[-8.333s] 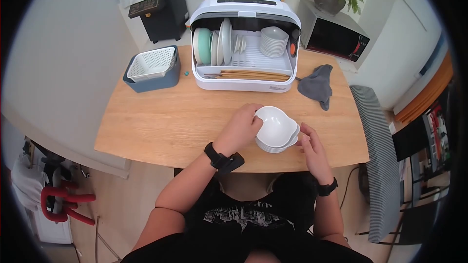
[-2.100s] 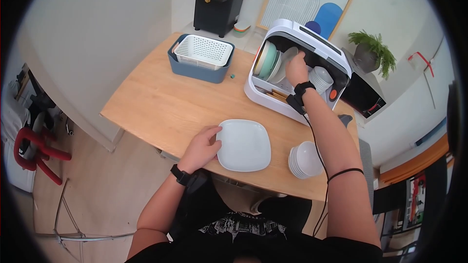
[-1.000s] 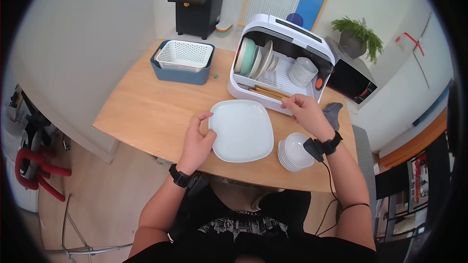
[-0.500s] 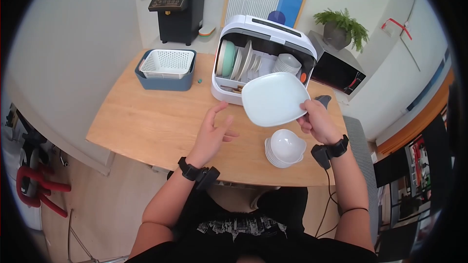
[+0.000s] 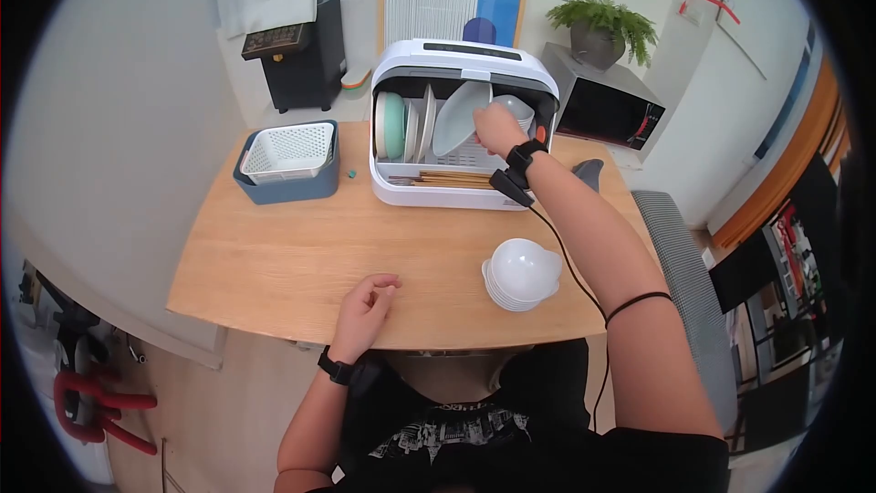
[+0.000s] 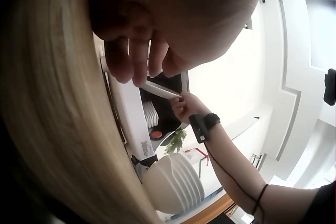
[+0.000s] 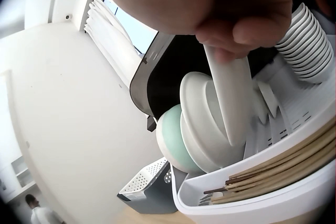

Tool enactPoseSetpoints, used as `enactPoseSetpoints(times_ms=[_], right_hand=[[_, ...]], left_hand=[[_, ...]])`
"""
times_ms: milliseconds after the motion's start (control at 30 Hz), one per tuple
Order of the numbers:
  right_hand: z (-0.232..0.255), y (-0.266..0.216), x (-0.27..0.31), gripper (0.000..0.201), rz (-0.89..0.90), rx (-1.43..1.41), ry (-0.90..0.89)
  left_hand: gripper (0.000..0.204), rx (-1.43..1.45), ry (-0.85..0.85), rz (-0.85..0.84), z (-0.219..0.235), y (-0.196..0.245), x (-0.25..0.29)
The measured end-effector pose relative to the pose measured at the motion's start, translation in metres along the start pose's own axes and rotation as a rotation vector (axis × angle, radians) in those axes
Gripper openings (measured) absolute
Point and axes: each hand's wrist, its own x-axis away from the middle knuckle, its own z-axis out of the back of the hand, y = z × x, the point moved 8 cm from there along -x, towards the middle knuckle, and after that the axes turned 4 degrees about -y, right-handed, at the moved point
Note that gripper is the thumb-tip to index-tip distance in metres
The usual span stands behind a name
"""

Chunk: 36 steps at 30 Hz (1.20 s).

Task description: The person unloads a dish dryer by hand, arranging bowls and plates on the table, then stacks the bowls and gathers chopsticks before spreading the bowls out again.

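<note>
My right hand (image 5: 500, 131) grips the edge of a white plate (image 5: 459, 119) inside the open white dish cabinet (image 5: 438, 194). In the right wrist view the plate (image 7: 231, 98) hangs tilted from the fingers, beside other upright plates (image 7: 202, 124) and a mint-green dish (image 7: 172, 137). Stacked small bowls (image 7: 310, 45) stand to its other side. My left hand (image 5: 362, 315) is by the table's front edge, fingers loosely bent, holding nothing. A stack of white bowls (image 5: 520, 274) stands on the table to its right.
Chopsticks (image 5: 447, 179) lie in the cabinet's front tray. At the left of the table (image 5: 274, 265), a white basket (image 5: 287, 152) sits in a blue-grey one (image 5: 290, 190). A grey cloth (image 5: 588, 173) lies right of the cabinet, with a microwave (image 5: 607, 110) behind.
The right hand has carried the plate from above the table into the cabinet. The left hand has moved back towards the table's front edge. Earlier the plate lay on the table, touched by the left hand.
</note>
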Motion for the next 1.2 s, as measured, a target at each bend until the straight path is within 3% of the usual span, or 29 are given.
enactPoseSetpoints(times_ms=[133, 233, 300, 433, 533, 633, 733, 1100, 1200], right_hand=[[-0.019, 0.004, -0.038, 0.045, 0.083, 0.142, 0.092], [-0.035, -0.007, -0.052, 0.042, 0.207, 0.479, 0.163], [-0.044, -0.013, -0.052, 0.037, 0.122, 0.532, 0.111], [-0.048, -0.023, -0.036, 0.035, 0.046, 0.456, 0.127], [-0.057, -0.023, -0.039, 0.036, 0.094, 0.519, 0.106], [-0.055, -0.018, -0.036, 0.040, 0.069, 0.392, 0.156], [-0.055, -0.029, -0.028, 0.051, 0.171, 0.318, 0.233], [-0.070, -0.037, -0.004, 0.074, 0.023, 0.198, 0.193], [-0.075, -0.039, -0.004, 0.071, -0.021, 0.197, 0.156]], left_hand=[[0.024, 0.005, 0.000, 0.010, 0.000, 0.004, -0.002], [0.024, 0.009, 0.001, 0.031, 0.001, -0.001, -0.003], [0.025, 0.033, 0.004, 0.030, 0.001, -0.001, -0.002], [0.025, 0.013, -0.006, 0.019, 0.001, 0.000, -0.002], [0.025, 0.017, -0.016, 0.039, 0.001, -0.001, -0.003], [0.024, 0.018, -0.030, 0.041, 0.001, 0.000, -0.003], [0.023, 0.023, -0.035, 0.053, 0.000, 0.000, -0.003], [0.021, 0.015, -0.017, 0.041, -0.002, -0.004, -0.004], [0.021, -0.006, -0.015, 0.039, -0.004, -0.004, -0.004]])
